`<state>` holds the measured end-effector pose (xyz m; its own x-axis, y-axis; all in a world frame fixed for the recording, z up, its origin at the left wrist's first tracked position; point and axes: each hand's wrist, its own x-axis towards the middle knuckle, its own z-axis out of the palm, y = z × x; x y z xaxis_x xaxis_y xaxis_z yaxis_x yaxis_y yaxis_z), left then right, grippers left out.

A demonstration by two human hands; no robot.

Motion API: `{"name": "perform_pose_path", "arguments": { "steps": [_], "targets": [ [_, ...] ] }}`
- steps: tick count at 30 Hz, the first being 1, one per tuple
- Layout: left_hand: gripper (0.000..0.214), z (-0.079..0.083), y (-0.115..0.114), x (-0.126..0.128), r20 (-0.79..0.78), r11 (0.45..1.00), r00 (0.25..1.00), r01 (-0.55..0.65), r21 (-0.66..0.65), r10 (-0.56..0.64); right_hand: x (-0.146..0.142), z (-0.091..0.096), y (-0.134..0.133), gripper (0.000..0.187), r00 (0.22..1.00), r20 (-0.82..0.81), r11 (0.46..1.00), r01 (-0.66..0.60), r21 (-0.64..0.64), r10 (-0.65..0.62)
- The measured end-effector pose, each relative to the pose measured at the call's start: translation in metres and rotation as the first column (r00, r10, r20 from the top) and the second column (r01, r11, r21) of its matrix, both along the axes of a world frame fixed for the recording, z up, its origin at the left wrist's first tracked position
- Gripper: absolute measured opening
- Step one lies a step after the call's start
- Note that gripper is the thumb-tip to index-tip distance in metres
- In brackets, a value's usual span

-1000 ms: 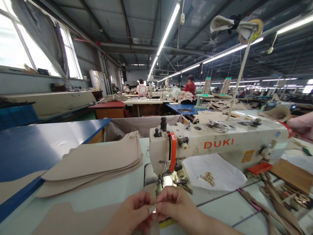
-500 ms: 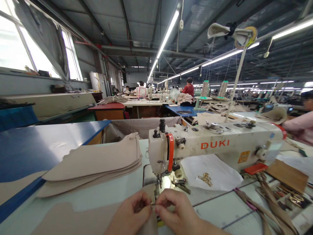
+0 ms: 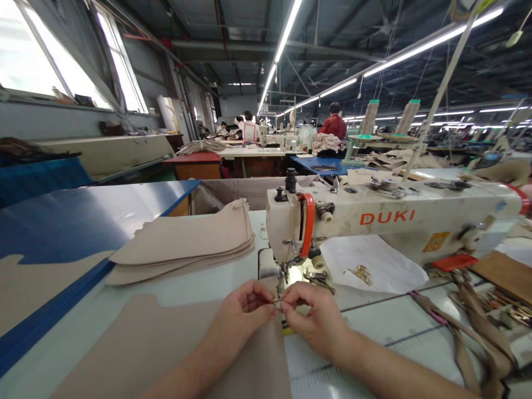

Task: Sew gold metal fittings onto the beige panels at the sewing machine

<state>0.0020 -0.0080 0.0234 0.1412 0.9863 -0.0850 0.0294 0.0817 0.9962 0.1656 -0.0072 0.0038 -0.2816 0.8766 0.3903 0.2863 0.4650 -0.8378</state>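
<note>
My left hand (image 3: 245,310) and my right hand (image 3: 316,318) meet fingertip to fingertip just in front of the needle of the white DUKI sewing machine (image 3: 390,221). Both hands are closed in a pinch on a small metal piece (image 3: 277,300) held between them; it is too small to name. Under my hands lies a flat beige fabric panel (image 3: 166,349) on the pale table.
A stack of beige cut panels (image 3: 187,244) lies left of the machine. White paper with small gold metal parts (image 3: 362,272) sits under the machine arm. Beige straps (image 3: 474,327) lie at the right. A blue table (image 3: 62,227) stands at left. Other people work at distant tables.
The view has dropped and shifted, so my hands sit higher in the picture and more of my forearms show. The hands stay pinched together at the needle.
</note>
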Motion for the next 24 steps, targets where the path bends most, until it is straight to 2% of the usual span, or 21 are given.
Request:
{"name": "perform_pose_path", "arguments": {
  "steps": [3,7,9,12,15,18,21,24],
  "targets": [
    [0.021,-0.002,-0.004,0.000,-0.026,0.998,1.000,-0.005,0.056,0.006,0.003,0.000,-0.001,0.010,0.999,0.037,0.999,-0.034,0.034,0.032],
    [0.013,-0.004,-0.009,0.001,-0.106,0.983,0.993,-0.029,0.182,0.049,0.005,0.000,-0.001,0.010,0.996,0.032,0.996,-0.082,0.042,0.081],
    [0.009,-0.005,-0.011,0.001,-0.147,0.969,0.986,-0.037,0.245,0.075,0.004,-0.001,-0.001,0.009,0.997,-0.013,0.997,-0.076,0.002,0.076],
    [0.007,-0.006,-0.012,-0.001,-0.191,0.956,0.977,-0.035,0.291,0.094,0.003,-0.004,-0.001,0.003,0.983,-0.178,0.988,-0.077,-0.131,0.053],
    [0.009,-0.007,-0.012,-0.002,-0.199,0.958,0.975,-0.040,0.285,0.100,0.002,-0.006,0.000,0.011,0.945,-0.316,0.953,-0.166,-0.253,0.081],
    [0.010,-0.008,-0.012,-0.001,-0.174,0.967,0.981,-0.040,0.250,0.086,0.002,-0.007,0.001,0.009,0.930,-0.347,0.922,-0.234,-0.309,0.120],
    [0.012,-0.007,-0.011,0.000,-0.134,0.978,0.989,-0.034,0.207,0.063,0.003,-0.005,0.002,0.013,0.922,-0.369,0.910,-0.247,-0.332,0.116],
    [0.014,-0.005,-0.010,0.000,-0.152,0.988,0.988,0.029,0.149,-0.007,0.003,-0.003,0.001,0.012,0.931,-0.350,0.913,-0.230,-0.337,0.105]
  ]
}}
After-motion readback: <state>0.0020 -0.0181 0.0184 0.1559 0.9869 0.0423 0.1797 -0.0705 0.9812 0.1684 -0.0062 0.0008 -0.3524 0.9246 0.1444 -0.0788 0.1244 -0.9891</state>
